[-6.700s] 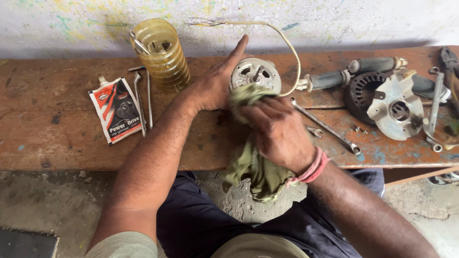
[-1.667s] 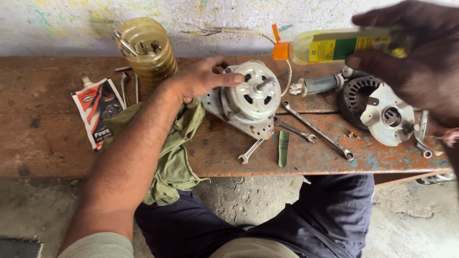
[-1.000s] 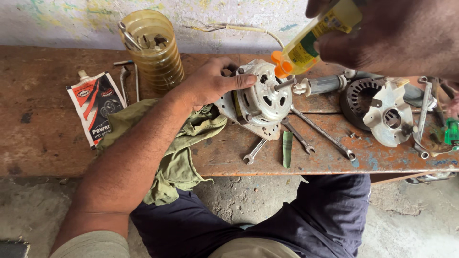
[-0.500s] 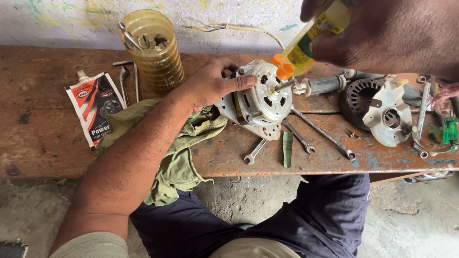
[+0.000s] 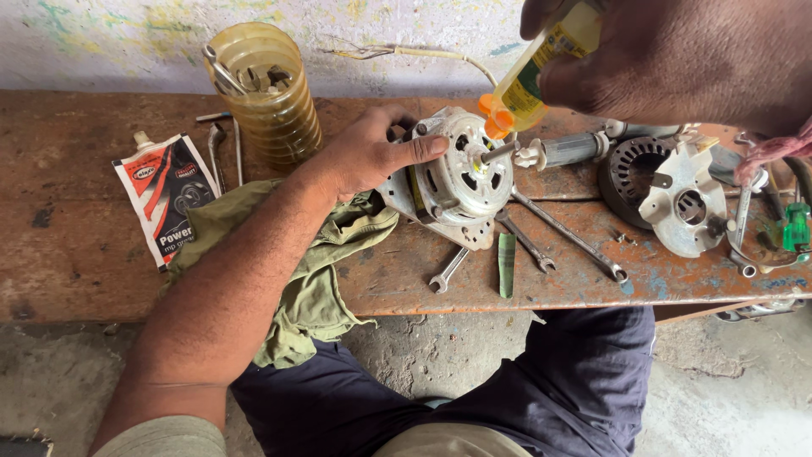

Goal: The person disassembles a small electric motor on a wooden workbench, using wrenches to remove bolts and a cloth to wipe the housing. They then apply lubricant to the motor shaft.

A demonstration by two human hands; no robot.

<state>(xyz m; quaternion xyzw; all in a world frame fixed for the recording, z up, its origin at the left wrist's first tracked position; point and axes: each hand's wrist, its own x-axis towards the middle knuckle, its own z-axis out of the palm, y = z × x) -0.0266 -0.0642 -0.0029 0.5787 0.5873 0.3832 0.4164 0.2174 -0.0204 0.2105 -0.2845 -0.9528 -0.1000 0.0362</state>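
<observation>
The electric motor is being steadied, tilted, near the middle of the tabletop by the left hand, whose fingers are being pressed against its housing with the thumb laid across its face. A yellow oil bottle is being held above the motor by the right hand, fingers clamped around it, its orange nozzle being pointed at the shaft. Just left of the motor a green rag is lying; below it, 3 spanners. Right of the motor a stator is resting.
</observation>
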